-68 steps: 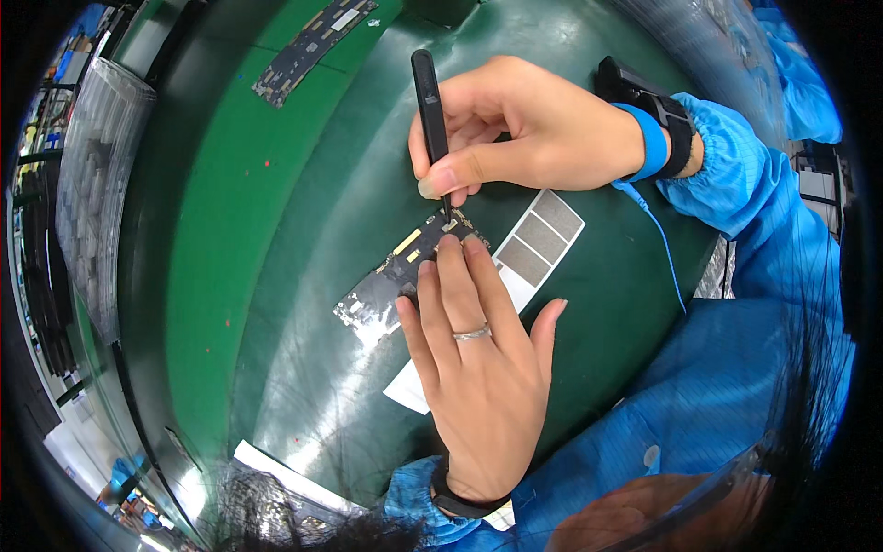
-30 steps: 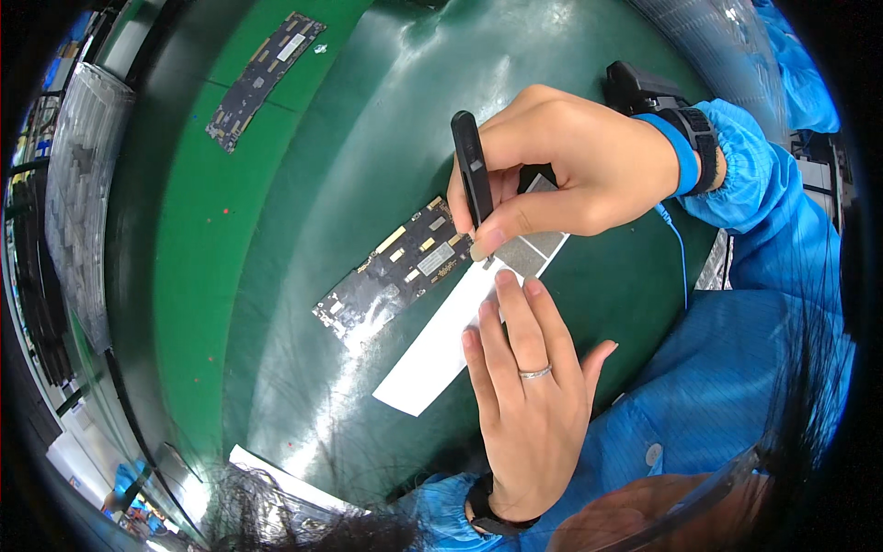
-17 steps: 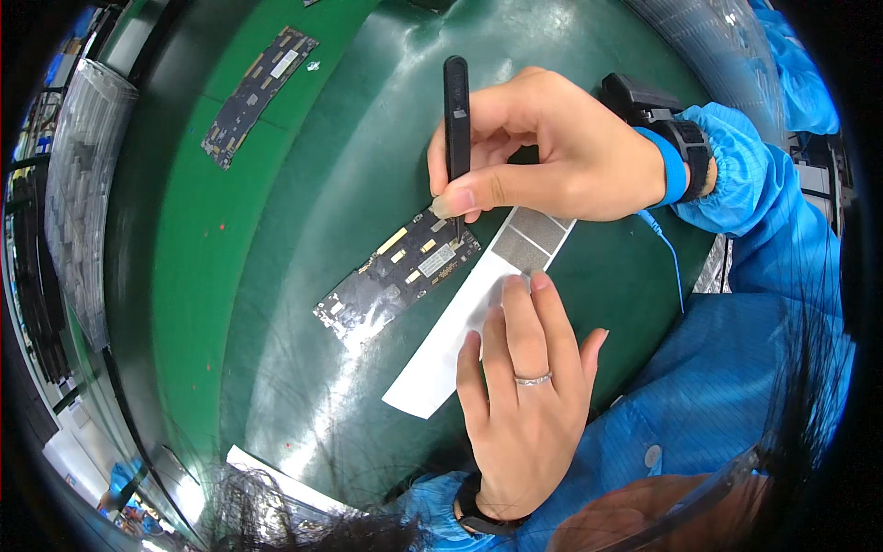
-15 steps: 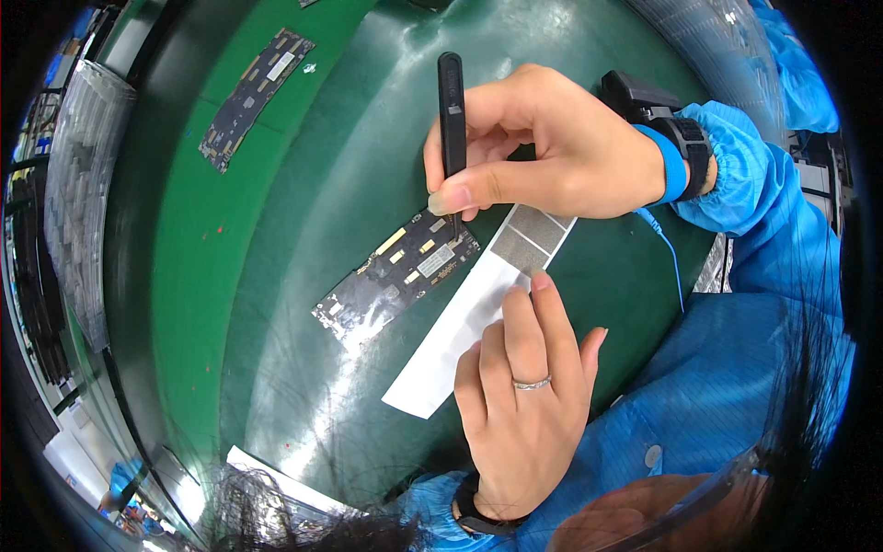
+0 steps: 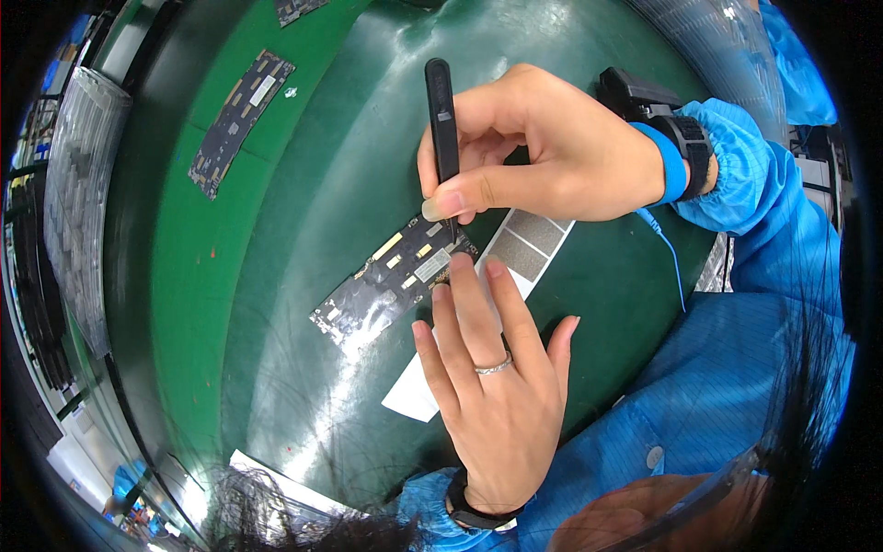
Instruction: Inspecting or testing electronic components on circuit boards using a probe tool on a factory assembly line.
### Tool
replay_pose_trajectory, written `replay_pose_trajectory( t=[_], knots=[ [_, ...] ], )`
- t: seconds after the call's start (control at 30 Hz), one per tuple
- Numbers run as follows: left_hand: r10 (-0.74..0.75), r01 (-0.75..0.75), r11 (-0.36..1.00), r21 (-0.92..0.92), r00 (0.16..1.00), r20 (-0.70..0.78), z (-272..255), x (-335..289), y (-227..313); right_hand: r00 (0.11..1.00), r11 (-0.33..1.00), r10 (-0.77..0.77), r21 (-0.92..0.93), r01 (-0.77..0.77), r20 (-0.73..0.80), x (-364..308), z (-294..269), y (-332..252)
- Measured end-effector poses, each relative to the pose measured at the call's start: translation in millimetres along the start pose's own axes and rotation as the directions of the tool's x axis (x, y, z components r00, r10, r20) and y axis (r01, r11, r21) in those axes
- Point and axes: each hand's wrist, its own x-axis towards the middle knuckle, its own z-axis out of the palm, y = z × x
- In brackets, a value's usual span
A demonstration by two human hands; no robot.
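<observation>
Head view: the right hand (image 5: 552, 152) grasps a black tool (image 5: 442, 120) between thumb and fingers, its shaft nearly upright and its narrow tip down at the far right end of a board (image 5: 377, 285). Whether the tip presses on a part there is too small to tell. The board, dark with pale and yellowish patches, lies flat and slanted on the green table (image 5: 598, 285), in front of both hands; glare washes over its near left end.

The left hand (image 5: 501, 396) is palm down and grasps nothing — fingers spread, thumb out to the side, a ring (image 5: 494, 366) on the middle finger. Its longest fingertips reach over the board's near edge, close to the tool's tip; how firmly they rest there cannot be told. Beneath this hand runs a white strip (image 5: 411, 391), partly covered, with grey squares (image 5: 533, 235) at its far end, just beside the board.

On the right wrist sit a blue strap (image 5: 666, 164) and a black band (image 5: 694, 152); a blue cord (image 5: 670, 258) hangs below the wrist. Well apart, on the brighter green area at the far left, lies a second board (image 5: 241, 121), with a small scrap (image 5: 291, 93) near it — and a third board (image 5: 300, 9) is cut off by the upper edge.
</observation>
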Motion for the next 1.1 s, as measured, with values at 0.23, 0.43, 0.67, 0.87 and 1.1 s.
replay_pose_trajectory(
  t=[0.23,0.43,0.67,0.87,1.1],
  knots=[
    [-0.028,0.027,0.999,0.022,0.999,0.025,-3,8,0,1.000,0.995,0.000,0.101,0.001,-0.011,-4,-9,-6],
    [0.052,-0.052,0.998,-0.024,0.998,0.037,-5,-6,8,0.995,0.999,0.014,0.034,-0.017,0.101,-5,-11,-8],
    [0.066,-0.064,0.997,-0.049,0.998,0.026,12,-8,6,0.996,1.000,0.012,-0.009,-0.011,0.094,-7,-9,-2],
    [0.057,-0.057,0.998,-0.029,0.998,0.002,9,-5,4,0.998,1.000,-0.022,-0.004,0.022,0.057,-5,-6,1],
    [0.057,-0.057,0.998,-0.032,0.998,-0.009,11,-6,3,0.995,1.000,0.006,-0.028,-0.003,0.100,-1,-6,-3]
  ],
)
